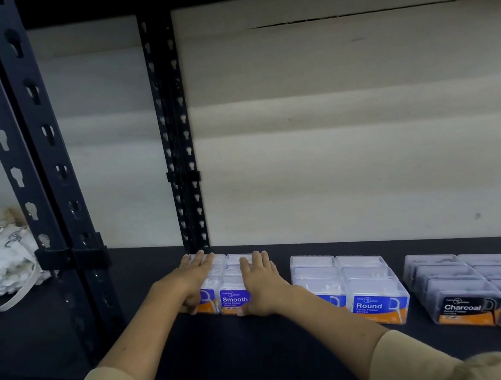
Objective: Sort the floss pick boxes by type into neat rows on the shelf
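Three groups of clear floss pick boxes stand on the dark shelf (260, 345). The Smooth boxes (233, 298), purple-labelled, form two rows at the left, near the black upright. My left hand (195, 277) lies flat along the group's left side and top. My right hand (261, 282) presses flat on its right side, thumb at the front label. The blue-labelled Round boxes (366, 289) sit in two rows in the middle. The black-labelled Charcoal boxes (473, 289) sit in two rows at the right.
Black slotted uprights (177, 135) stand behind the Smooth boxes, and a thicker post (35, 151) rises at the left. A white fluffy bag with a chain strap (0, 255) lies on the neighbouring shelf bay. A pale wall backs the shelf.
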Action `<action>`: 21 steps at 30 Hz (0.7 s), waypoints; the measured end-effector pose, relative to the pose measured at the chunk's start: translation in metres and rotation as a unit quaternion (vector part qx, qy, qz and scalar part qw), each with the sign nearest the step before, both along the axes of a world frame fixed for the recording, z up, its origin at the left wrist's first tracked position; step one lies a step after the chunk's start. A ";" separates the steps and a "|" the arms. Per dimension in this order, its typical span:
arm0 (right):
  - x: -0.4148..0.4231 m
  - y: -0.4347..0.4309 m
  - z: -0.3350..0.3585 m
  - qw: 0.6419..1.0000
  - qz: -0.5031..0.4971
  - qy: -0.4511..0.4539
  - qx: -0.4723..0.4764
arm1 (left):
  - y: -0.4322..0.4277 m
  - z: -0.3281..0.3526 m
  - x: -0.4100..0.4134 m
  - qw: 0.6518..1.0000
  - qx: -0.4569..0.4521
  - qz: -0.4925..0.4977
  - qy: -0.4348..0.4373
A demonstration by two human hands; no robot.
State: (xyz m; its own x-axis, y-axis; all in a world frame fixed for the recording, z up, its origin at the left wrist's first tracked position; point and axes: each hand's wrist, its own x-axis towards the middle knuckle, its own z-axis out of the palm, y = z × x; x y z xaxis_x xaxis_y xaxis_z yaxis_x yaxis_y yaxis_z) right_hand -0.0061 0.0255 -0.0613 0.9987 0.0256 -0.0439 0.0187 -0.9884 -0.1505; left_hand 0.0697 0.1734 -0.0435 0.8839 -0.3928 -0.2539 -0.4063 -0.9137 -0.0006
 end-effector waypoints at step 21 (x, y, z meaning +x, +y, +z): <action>0.006 -0.005 0.002 0.997 0.011 -0.008 -0.074 | 0.000 0.000 -0.004 0.999 0.019 -0.015 -0.037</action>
